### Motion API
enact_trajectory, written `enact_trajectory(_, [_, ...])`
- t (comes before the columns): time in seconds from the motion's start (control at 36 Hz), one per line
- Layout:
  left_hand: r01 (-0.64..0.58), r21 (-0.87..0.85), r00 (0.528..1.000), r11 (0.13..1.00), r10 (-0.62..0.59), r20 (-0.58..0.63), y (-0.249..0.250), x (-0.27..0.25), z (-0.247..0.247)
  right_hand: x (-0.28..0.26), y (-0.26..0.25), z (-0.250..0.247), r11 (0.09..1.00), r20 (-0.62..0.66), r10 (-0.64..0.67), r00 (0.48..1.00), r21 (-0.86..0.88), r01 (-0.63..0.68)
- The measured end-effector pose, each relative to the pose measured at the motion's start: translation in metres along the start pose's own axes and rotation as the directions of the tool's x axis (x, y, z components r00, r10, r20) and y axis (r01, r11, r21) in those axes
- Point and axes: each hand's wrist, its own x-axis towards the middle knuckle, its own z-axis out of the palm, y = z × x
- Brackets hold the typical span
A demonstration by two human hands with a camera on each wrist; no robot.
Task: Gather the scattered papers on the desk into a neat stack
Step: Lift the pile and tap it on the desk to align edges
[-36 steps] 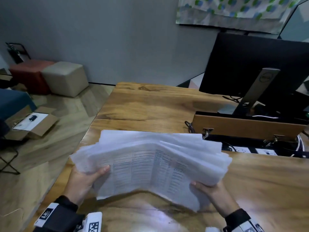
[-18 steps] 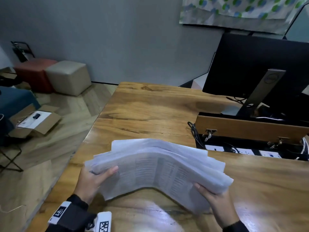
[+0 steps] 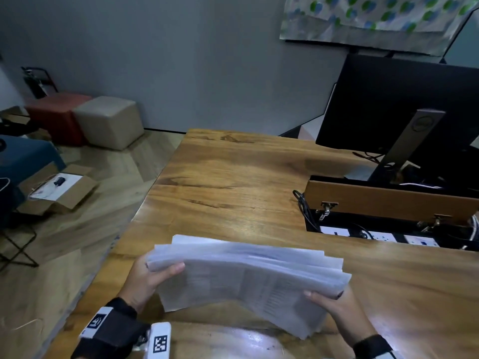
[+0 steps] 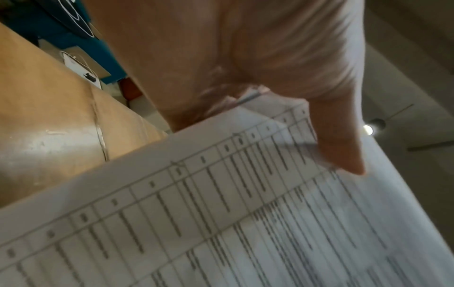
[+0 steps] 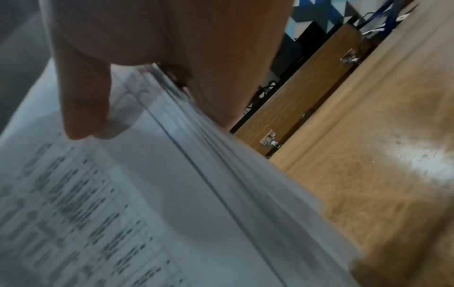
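We see the wooden desk (image 3: 233,177) filling the view, a dark monitor (image 3: 404,104) at two o'clock. At six o'clock the stack of papers (image 3: 246,278) is held over the desk's near edge. Our left hand (image 3: 145,283) pinches its nine o'clock end, thumb on top; our right hand (image 3: 337,307) grips the three o'clock end likewise.

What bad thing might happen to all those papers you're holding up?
The sheets in the paper stack are fanned unevenly, so loose ones might slide out. The left hand and right hand pinch only the ends, so the bowed middle could sag and crease. Fallen sheets might drop off the desk edge or into the open cable tray.
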Motion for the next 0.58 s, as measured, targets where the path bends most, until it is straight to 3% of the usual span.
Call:
enact_trajectory(0.31, [0.138,-0.008,0.989,0.99,-0.137,0.046,-0.021,-0.003,0.008,0.001,0.011,0.011,0.998,0.032,0.062,0.998,0.028,-0.062])
enact_trajectory(0.47, [-0.009,-0.062,0.999,0.998,0.006,-0.044,0.0,-0.004,0.017,-0.002,-0.005,0.013,0.996,-0.133,-0.082,0.988,0.019,0.085])
enact_trajectory(0.58, [-0.055,-0.012,0.998,0.998,0.055,-0.037,0.01,-0.001,0.008,-0.005,-0.014,0.003,0.993,-0.08,-0.113,0.99,0.001,0.114])
